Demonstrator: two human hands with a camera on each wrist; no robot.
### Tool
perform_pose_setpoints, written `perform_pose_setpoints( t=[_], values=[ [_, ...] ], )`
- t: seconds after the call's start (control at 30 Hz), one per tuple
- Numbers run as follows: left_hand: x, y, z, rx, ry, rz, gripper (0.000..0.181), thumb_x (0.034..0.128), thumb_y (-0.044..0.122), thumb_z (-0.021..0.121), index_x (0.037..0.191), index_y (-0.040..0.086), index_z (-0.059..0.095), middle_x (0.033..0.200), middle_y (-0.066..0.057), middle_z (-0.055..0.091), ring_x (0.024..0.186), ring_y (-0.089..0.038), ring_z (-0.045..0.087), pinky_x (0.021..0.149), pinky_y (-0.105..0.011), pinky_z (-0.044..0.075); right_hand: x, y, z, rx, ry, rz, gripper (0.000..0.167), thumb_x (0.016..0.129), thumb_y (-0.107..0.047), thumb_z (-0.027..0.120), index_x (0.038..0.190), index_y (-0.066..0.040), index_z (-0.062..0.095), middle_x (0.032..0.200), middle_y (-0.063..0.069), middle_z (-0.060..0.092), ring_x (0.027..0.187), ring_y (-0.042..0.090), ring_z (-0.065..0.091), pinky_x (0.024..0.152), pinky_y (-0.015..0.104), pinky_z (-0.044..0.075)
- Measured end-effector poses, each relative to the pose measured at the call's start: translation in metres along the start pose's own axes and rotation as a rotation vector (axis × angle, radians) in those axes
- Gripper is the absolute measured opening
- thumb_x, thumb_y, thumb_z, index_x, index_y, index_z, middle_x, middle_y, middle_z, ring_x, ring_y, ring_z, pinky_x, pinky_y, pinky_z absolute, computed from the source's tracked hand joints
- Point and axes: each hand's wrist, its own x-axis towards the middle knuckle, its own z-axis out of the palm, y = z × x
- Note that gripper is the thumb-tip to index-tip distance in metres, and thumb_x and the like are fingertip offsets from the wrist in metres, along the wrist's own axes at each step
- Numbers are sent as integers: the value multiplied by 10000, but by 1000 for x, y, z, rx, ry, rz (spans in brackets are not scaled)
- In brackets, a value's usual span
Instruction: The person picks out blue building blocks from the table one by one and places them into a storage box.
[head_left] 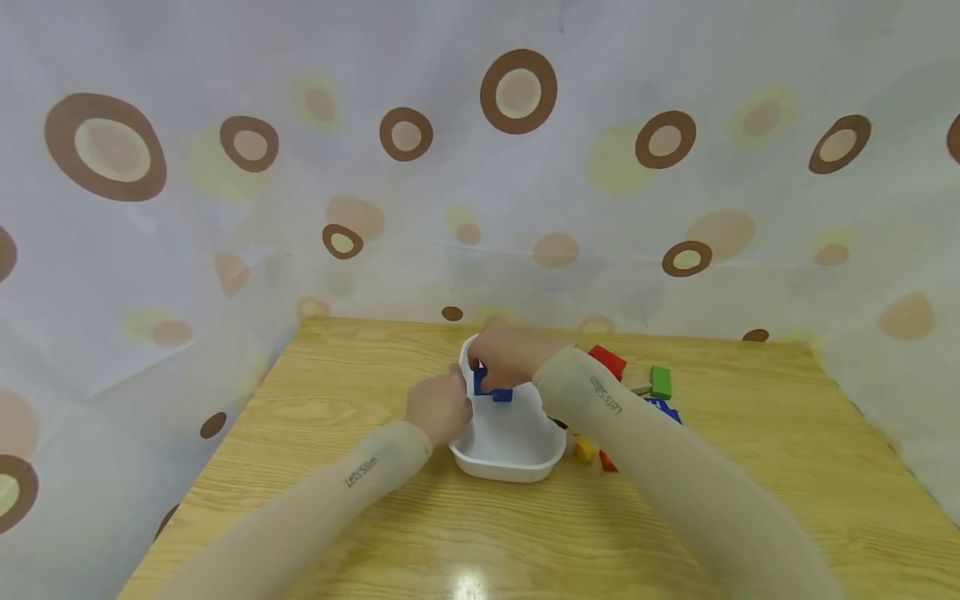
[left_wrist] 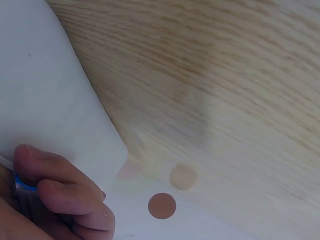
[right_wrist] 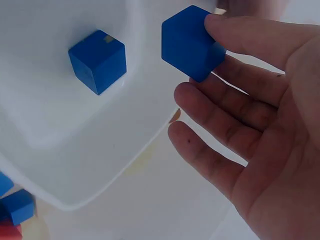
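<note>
Over the far part of a white plastic tray [head_left: 506,474], my right hand [head_left: 512,353] pinches a blue cube [right_wrist: 187,42] between thumb and fingertips, its other fingers spread loosely. A second blue cube [right_wrist: 98,62] rests on the tray floor, just below the held one. At the tray's left side my left hand [head_left: 439,407] grips the rim with curled fingers. The left wrist view shows those fingers [left_wrist: 70,192] bent against the tray's white wall, with the thumb mostly out of sight.
To the right of the tray, partly behind my right forearm, lie several coloured blocks: a red block [head_left: 607,362], a green block [head_left: 661,382], a blue piece [head_left: 664,408] and a yellow block [head_left: 584,450]. A spotted curtain [head_left: 555,250] borders the wooden table [head_left: 360,358].
</note>
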Motion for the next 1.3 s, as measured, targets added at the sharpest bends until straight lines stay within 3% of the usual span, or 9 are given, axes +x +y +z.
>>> perform_pose_setpoints(
  t=[0.23,0.47,0.57,0.7,1.03,1.2,1.3],
  values=[
    [1,-4,-3,-27,17,-21,536,921,231,646,1360,-48,516,775,-71,650,632,-178,601,570,-351,521,4,-5,6,40,-51,43,263,884,-219,766,1129,-137,721,934,-61,696,787,104,639,775,291,536],
    [2,-9,-2,-93,8,-50,390,898,217,638,1205,-12,563,799,-71,646,684,-200,621,614,-379,526,11,-11,16,49,-74,41,219,883,-175,768,1096,-144,732,890,-69,688,782,102,621,765,278,524],
    [1,-9,-4,-125,-10,-70,397,901,229,633,1204,-13,549,805,-73,645,684,-197,616,621,-379,521,14,-13,19,78,-81,64,209,883,-156,768,1087,-149,726,863,-64,682,763,109,627,734,273,529],
    [3,-11,-4,-165,-29,-67,445,918,251,622,1259,-21,532,855,-86,663,706,-198,620,630,-382,518,18,-13,24,79,-83,70,176,864,-111,773,1029,-144,723,832,-60,673,738,103,615,700,256,514],
    [3,-12,-4,-189,-35,-72,425,918,235,609,1252,-13,522,908,-108,669,755,-232,652,648,-403,529,25,-10,38,39,-95,73,228,821,-127,808,1023,-134,702,864,-58,670,788,108,612,776,276,520],
    [1,-15,-2,-240,-30,-66,486,922,230,607,1336,6,484,954,-115,687,724,-212,638,601,-365,506,25,-11,41,40,-91,51,236,809,-117,814,1021,-134,711,860,-48,678,769,111,612,737,265,515],
    [-1,-16,-2,-264,-11,-50,565,930,263,608,1418,33,439,975,-110,698,715,-202,622,583,-350,479,23,-11,41,56,-94,42,274,824,-117,805,1083,-122,716,949,-31,706,800,111,615,764,267,521]
  ],
)
